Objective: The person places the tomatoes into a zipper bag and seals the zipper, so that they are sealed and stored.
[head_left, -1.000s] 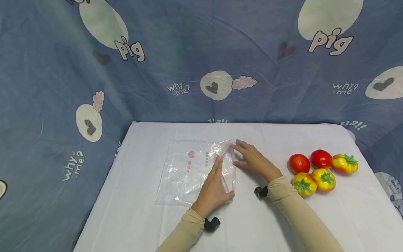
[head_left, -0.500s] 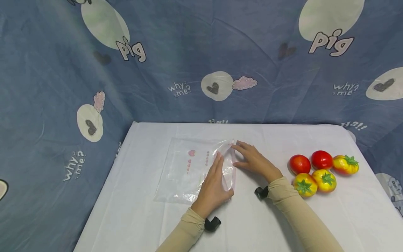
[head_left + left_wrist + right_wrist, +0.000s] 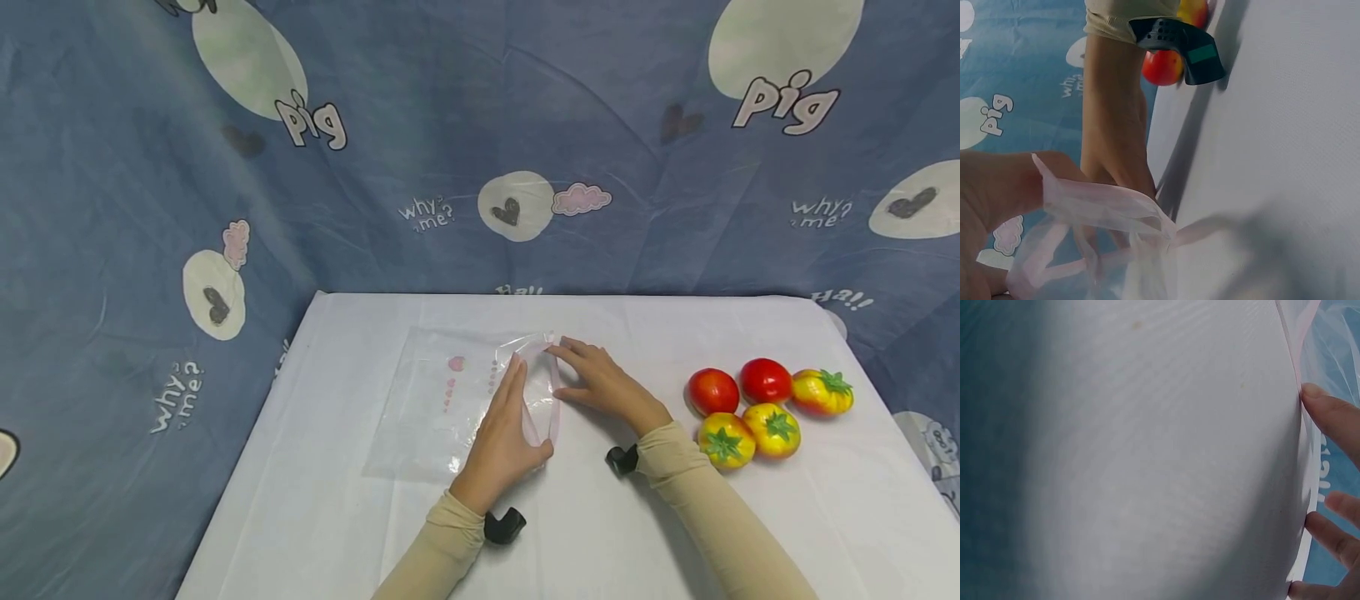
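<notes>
One clear, thin plastic bag with a pink-edged mouth and small red-pink printed marks [image 3: 420,400] lies flat on the white cloth-covered table [image 3: 300,517], its mouth facing the right-hand side. Contents: none seen through the film.

Handling estimate: very light, limp and slippery; expect the layers to cling and the film to crease or slide at a light push. Take hold at the pink rim [image 3: 1107,203], which looks somewhat firmer than the body; keep one layer down and lift the other. Hard pulling could stretch or tear it.

Your left hand [image 3: 497,442] lies at the mouth, fingers fairly straight and side by side, thumb spread well away; the gap between is wide. In the left wrist view the rim stands raised in a loop beside it, so the layers are parted there. No pinch on the film can be made out.

Your right hand [image 3: 607,383] is spread, fingers apart, its fingertips [image 3: 1315,390] touching the far part of the rim, without any curled grip.

Five glossy tomato-shaped pieces, two red and three yellow-red with green leafy tops [image 3: 772,429], sit beyond your right wrist, apart from the bag.
</notes>
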`<state>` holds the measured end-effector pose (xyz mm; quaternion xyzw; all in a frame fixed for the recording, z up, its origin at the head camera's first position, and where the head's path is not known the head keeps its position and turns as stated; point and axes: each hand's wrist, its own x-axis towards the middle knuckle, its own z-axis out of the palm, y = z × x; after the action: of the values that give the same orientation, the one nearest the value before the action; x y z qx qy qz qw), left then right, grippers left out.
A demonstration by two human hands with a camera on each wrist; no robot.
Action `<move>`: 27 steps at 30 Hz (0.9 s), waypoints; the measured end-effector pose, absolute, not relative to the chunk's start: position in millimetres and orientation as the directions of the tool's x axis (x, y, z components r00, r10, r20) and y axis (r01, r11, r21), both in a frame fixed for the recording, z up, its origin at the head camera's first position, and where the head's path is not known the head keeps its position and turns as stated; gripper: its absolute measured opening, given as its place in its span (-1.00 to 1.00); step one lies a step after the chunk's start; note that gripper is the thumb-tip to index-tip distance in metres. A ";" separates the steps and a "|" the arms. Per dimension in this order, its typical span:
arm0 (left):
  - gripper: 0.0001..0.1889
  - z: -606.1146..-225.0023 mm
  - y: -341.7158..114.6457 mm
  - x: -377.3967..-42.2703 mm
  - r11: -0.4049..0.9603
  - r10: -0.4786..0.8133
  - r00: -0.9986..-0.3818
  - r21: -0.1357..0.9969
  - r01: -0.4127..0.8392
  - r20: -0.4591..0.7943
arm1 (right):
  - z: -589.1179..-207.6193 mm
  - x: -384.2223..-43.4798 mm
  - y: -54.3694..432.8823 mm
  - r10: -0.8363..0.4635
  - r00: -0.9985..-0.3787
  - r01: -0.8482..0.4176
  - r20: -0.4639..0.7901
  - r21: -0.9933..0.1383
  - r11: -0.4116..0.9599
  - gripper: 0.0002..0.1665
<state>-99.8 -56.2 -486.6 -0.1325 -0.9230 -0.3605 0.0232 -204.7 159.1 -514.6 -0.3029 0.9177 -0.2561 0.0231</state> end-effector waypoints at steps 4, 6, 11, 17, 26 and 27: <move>0.27 -485.9 -56.3 -100.7 0.700 0.225 -0.966 0.670 0.249 0.124 | -513.7 -204.3 159.1 -0.566 -0.817 -0.542 0.109 -0.481 0.689 -0.13; 0.27 -485.8 -56.2 -101.2 0.696 0.229 -0.966 0.674 0.247 0.118 | -513.6 -204.3 159.2 -0.564 -0.819 -0.538 0.105 -0.482 0.691 -0.12; 0.28 -485.4 -56.1 -102.0 0.694 0.237 -0.966 0.677 0.245 0.107 | -514.3 -203.9 159.7 -0.566 -0.819 -0.536 0.098 -0.483 0.692 -0.12; 0.28 -482.5 -57.7 -102.4 0.690 0.227 -0.969 0.686 0.229 0.094 | -513.2 -203.4 158.8 -0.568 -0.816 -0.541 0.104 -0.484 0.688 -0.12; 0.27 -481.2 -56.9 -103.6 0.688 0.236 -0.969 0.691 0.222 0.077 | -512.2 -203.7 157.8 -0.570 -0.816 -0.544 0.098 -0.463 0.699 -0.13; 0.27 -481.7 -56.8 -103.5 0.689 0.236 -0.969 0.690 0.222 0.075 | -512.6 -203.7 157.9 -0.572 -0.815 -0.547 0.097 -0.457 0.701 -0.13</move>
<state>-103.5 -56.8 -481.7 -0.1247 -0.9188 -0.3743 -0.0097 -203.7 157.9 -512.6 -0.3033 0.9220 -0.2394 0.0261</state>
